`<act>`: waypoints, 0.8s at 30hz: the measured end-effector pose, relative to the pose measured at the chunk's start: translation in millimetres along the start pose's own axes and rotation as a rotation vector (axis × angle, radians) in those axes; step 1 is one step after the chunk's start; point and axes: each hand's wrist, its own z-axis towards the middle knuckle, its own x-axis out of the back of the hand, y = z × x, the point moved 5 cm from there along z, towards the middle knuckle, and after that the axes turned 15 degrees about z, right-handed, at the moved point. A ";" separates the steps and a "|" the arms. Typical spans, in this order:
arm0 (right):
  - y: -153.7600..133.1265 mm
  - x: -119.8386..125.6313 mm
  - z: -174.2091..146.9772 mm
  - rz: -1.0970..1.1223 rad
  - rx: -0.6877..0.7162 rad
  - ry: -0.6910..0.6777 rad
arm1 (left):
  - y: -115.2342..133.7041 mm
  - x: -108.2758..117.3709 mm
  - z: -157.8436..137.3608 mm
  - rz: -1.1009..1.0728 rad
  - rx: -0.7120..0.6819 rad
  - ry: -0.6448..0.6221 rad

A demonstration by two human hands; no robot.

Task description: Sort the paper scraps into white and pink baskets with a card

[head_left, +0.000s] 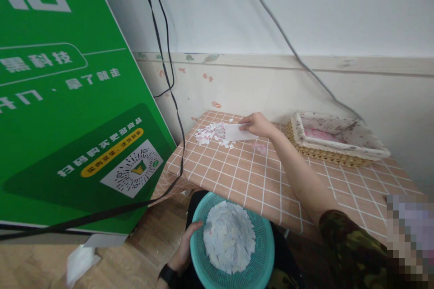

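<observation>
My right hand (258, 124) reaches over the table and pinches a white card (233, 132), its left edge against a spread of small torn paper scraps (208, 134). A faint pinkish patch (260, 148) lies on the cloth just below that hand. Down at my lap, my left hand (185, 246) grips the left rim of a round teal plastic basket (266, 239), thumb over the edge and the other fingers hidden beneath. A heaped mound of pale paper scraps (229, 237) fills the basket's middle.
A lined wicker basket (339, 160) with something pink inside stands at the table's right. The table wears a brown checked cloth (244, 185). A large green sign (68, 113) stands left, with a dark strap (181, 144) hanging past it. A white bag (81, 264) lies on the floor.
</observation>
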 end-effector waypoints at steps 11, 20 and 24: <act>-2.0 3.6 -1.5 0.001 0.010 0.020 | -8.6 9.1 7.4 0.025 -0.023 0.023; -2.4 5.8 -2.3 0.025 -0.023 -0.001 | -2.9 5.4 1.4 0.023 0.003 0.016; -4.4 0.2 -0.9 0.017 -0.012 -0.034 | -1.8 3.1 0.8 0.006 0.002 0.001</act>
